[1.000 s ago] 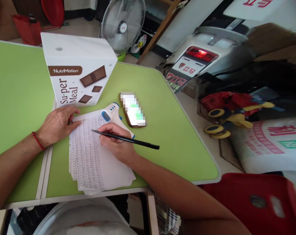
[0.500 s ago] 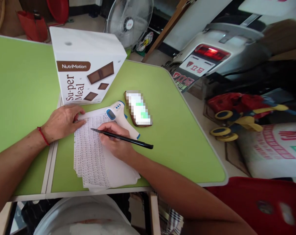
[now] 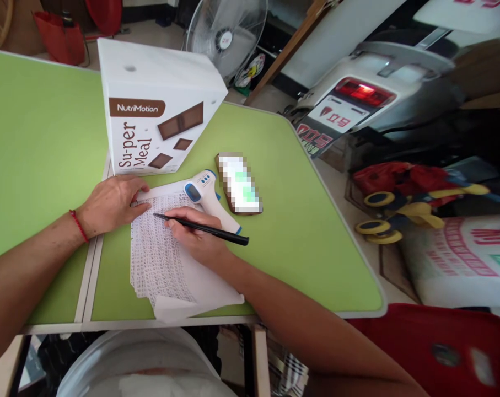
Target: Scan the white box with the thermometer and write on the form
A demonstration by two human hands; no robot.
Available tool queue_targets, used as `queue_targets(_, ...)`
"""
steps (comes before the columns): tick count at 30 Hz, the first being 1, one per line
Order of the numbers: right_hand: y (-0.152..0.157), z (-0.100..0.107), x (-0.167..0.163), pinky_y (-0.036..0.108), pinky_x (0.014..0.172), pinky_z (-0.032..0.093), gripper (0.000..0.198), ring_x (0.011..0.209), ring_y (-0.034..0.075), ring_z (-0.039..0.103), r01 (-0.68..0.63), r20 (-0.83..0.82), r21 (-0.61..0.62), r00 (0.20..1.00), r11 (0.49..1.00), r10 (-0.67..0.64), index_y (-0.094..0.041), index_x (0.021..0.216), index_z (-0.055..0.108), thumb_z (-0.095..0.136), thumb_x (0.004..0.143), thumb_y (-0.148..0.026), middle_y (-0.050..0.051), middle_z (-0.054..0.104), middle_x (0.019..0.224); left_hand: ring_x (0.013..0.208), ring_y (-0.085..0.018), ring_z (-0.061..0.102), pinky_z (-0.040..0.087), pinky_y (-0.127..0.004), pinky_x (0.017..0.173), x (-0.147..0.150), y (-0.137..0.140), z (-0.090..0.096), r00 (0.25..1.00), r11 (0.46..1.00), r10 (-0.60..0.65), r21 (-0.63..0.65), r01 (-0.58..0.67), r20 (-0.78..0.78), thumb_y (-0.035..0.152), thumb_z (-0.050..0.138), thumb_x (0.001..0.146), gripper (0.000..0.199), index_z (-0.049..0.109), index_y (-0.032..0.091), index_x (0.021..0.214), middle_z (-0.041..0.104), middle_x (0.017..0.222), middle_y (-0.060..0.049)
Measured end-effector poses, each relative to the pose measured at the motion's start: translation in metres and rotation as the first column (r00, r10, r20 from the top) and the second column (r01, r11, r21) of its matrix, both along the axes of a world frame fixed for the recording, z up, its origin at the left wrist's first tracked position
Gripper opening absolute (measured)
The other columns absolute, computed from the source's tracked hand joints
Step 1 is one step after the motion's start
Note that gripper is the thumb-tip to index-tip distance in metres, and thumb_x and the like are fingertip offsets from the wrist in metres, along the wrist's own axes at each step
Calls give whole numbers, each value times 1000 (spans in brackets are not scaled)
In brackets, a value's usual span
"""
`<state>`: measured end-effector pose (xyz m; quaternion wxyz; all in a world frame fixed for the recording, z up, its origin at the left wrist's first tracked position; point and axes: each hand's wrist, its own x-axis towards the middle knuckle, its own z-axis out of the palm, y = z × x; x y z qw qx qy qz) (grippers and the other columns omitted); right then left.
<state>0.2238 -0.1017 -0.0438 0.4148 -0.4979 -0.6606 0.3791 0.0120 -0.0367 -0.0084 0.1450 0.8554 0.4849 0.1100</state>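
Observation:
Handwritten sheets of paper (image 3: 162,259) lie stacked on the green table, dense with small writing on their left part. My right hand (image 3: 200,237) grips a black pen (image 3: 216,230), its tip near the upper left of the writing. My left hand (image 3: 113,201) rests at the top left corner of the sheets, thumb and fingers apart, with the thumb on the paper. A white and blue infrared thermometer (image 3: 212,201) lies across the upper right of the sheets, just beyond my right hand. The bottom corner of the top sheet is curled up.
A white NutriMotion box (image 3: 159,116) stands behind the sheets on the table (image 3: 307,259). Right of the thermometer lies a phone (image 3: 239,184) with a blurred lit screen. Beyond the table are a fan (image 3: 225,41), a scooter (image 3: 357,94) and a red stool (image 3: 431,347).
The view has shifted slightly, so most things appear a little further right. The pen's back end has swung slightly left and up. The top sheet's lower corner has curled over.

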Motion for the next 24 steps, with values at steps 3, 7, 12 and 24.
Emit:
queue_targets(3, 0, 0, 1, 29, 62, 54, 22, 64, 13, 62, 2, 31, -7, 1000, 1000, -2, -21, 94, 78, 62, 84, -34, 3, 76, 81, 68, -18, 62, 44, -30, 63, 0, 0, 0, 1000, 1000, -4, 3, 4, 1, 38, 64, 88, 31, 72, 17, 109, 65, 72, -1)
queue_targets(7, -1, 0, 1, 29, 60, 53, 23, 63, 13, 61, 21, 20, -21, 1000, 1000, -21, -20, 93, 77, 62, 83, -35, 3, 75, 78, 68, -19, 63, 45, -30, 62, 0, 0, -1, 1000, 1000, 1, -1, -1, -2, 41, 63, 88, 33, 72, 17, 109, 66, 72, -1)
queue_targets(12, -2, 0, 0, 29, 60, 52, 22, 62, 12, 60, 8, 4, -26, 1000, 1000, -8, -20, 91, 76, 62, 82, -35, 3, 75, 77, 70, -20, 63, 45, -31, 64, 1, -1, 0, 999, 1000, 11, -13, -12, -30, 40, 64, 89, 34, 72, 17, 113, 67, 75, -2)
queue_targets(24, 0, -2, 2, 31, 62, 54, 24, 64, 14, 64, 24, -9, -41, 1000, 999, -25, -19, 90, 75, 62, 81, -37, 4, 75, 78, 69, -20, 61, 44, -31, 66, 2, -1, 3, 998, 998, 30, -51, -33, -52, 36, 66, 90, 34, 73, 17, 116, 68, 77, -2)
